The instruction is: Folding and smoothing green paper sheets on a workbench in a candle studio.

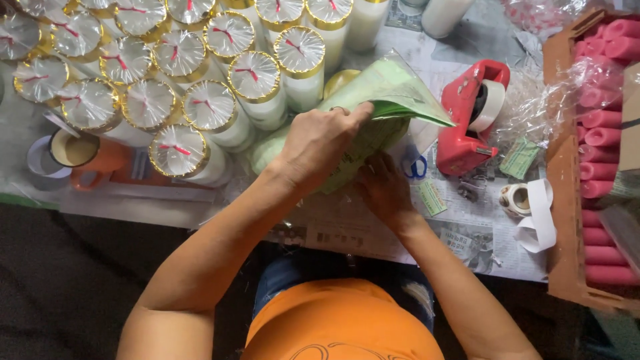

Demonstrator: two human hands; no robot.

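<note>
A pale green candle [270,152] lies on its side on the newspaper-covered table, half inside a clear plastic wrapper [393,93] with a green paper sheet. My left hand [317,143] rests on top of it, fingers gripping the wrapper's edge. My right hand [383,190] is tucked under the candle's near side, fingers hidden beneath it. Blue-handled scissors [415,167] lie just right of my hands.
Many white candles with gold-rimmed wrapped tops [180,100] fill the upper left. An orange mug [87,157] stands at left. A red tape dispenser [470,113] sits right of centre. A cardboard box [563,220] of pink candles lines the right edge; a tape roll [517,199] lies beside it.
</note>
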